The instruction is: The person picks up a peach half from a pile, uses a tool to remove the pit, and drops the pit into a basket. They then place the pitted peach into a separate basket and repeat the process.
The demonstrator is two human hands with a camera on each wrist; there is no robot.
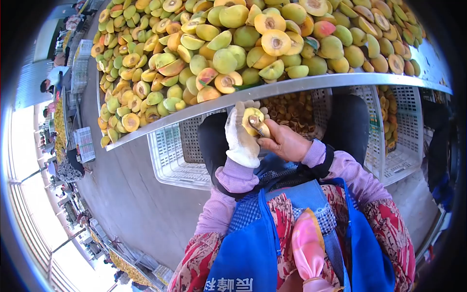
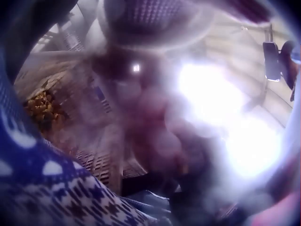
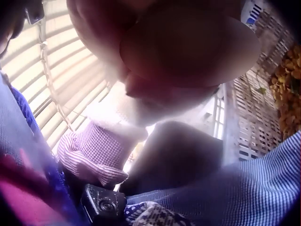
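In the head view my left hand (image 1: 240, 138), in a white glove, holds a halved yellow peach (image 1: 249, 116) with its cut face up and the brown pit area showing. My bare right hand (image 1: 292, 142) grips a small metal pitting tool (image 1: 259, 128); its curved end lies at the middle of the cut face. Both hands are close together just below the metal table edge. In the right wrist view the right hand (image 3: 160, 87) is dark and blurred, near the white glove (image 3: 113, 113). Haze and glare hide the left hand's work in the left wrist view.
A metal-edged table (image 1: 272, 91) heaped with whole and halved peaches (image 1: 233, 44) spans the front. Below it stand white plastic crates (image 1: 165, 151), some holding cut fruit pieces (image 1: 294, 109). My knees flank the middle crate. Other people and tables line the far left.
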